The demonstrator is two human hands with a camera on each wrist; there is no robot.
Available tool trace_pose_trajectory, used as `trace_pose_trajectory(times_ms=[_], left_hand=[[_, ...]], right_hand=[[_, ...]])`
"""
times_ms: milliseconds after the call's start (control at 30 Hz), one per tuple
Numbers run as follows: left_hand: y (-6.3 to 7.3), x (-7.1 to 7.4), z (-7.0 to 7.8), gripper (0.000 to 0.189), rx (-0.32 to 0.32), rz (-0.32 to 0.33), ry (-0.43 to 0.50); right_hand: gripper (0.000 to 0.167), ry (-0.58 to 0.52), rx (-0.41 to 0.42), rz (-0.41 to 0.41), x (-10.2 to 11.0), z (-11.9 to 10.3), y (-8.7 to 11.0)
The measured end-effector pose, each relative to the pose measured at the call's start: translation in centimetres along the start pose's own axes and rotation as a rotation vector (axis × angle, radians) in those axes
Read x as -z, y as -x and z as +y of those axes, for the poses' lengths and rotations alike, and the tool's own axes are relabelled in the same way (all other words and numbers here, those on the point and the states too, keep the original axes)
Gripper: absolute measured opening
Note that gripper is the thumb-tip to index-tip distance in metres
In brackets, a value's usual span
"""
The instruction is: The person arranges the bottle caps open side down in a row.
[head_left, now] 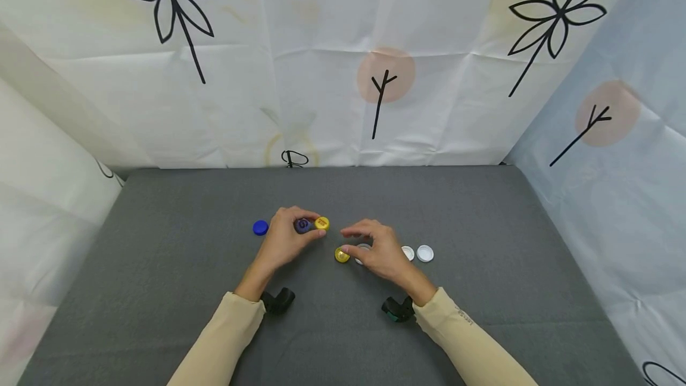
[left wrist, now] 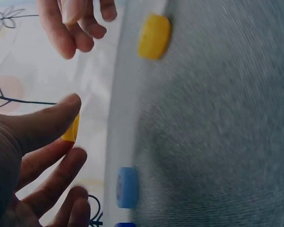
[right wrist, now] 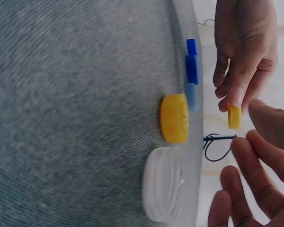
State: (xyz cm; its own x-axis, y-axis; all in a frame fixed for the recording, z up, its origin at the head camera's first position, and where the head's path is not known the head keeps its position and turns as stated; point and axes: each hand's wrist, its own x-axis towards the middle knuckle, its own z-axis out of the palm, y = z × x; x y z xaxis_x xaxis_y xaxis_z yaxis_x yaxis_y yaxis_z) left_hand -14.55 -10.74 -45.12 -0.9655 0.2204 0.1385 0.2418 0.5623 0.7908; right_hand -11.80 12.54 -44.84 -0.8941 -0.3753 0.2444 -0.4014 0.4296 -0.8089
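Observation:
Between thumb and fingers my left hand pinches a yellow bottle cap, held above the table in both wrist views. My right hand is just to its right, thumb and fingers apart and holding nothing. Below the hands lies a second yellow cap on the cloth. Beside that one, a translucent white cap is partly covered by my right hand in the head view. A dark blue-purple cap shows next to the left fingers; a light blue cap appears in the left wrist view.
A bright blue cap lies left of my left hand. Two white caps, one partly hidden and one whole, lie right of my right hand. Grey cloth covers the table, with patterned white sheets behind and at the sides.

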Motion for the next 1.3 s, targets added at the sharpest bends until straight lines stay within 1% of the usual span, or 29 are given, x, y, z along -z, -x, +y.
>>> trace_pose_trajectory(times_ms=[67, 200, 333, 433, 700, 967, 1133, 1300], left_hand=[[-0.3, -0.2, -0.3, 0.03, -0.009, 0.017, -0.054], [-0.9, -0.5, -0.7, 0.029, -0.015, 0.022, -0.14], [-1.4, -0.8, -1.1, 0.029, -0.011, 0.018, -0.174], [-1.6, -0.9, -1.3, 0.03, 0.003, 0.01, -0.187], [-2.0, -1.2, -1.7, 0.03, 0.057, -0.024, -0.232], [-2.0, -1.2, -1.6, 0.031, 0.066, -0.041, -0.262], [-1.6, -1.1, -1.3, 0.033, 0.038, -0.019, -0.291], [-0.7, -1.0, -0.4, 0.032, -0.028, 0.015, -0.299]], right_hand=[[0.031, 0.036, -0.022, -0.021, -0.1, 0.2, 0.0], [0.036, 0.137, -0.05, -0.059, -0.3, 0.5, -0.1], [0.039, 0.193, -0.075, -0.093, -0.4, 0.8, 0.0], [0.041, 0.2, -0.085, -0.108, -0.4, 0.9, 0.0], [0.043, 0.217, -0.063, -0.141, -0.4, 1.3, 0.1], [0.043, 0.229, -0.083, -0.152, -0.4, 1.2, 0.0], [0.044, 0.232, -0.087, -0.156, -0.4, 1.3, 0.1], [0.044, 0.232, -0.09, -0.158, -0.5, 1.4, 0.2]])
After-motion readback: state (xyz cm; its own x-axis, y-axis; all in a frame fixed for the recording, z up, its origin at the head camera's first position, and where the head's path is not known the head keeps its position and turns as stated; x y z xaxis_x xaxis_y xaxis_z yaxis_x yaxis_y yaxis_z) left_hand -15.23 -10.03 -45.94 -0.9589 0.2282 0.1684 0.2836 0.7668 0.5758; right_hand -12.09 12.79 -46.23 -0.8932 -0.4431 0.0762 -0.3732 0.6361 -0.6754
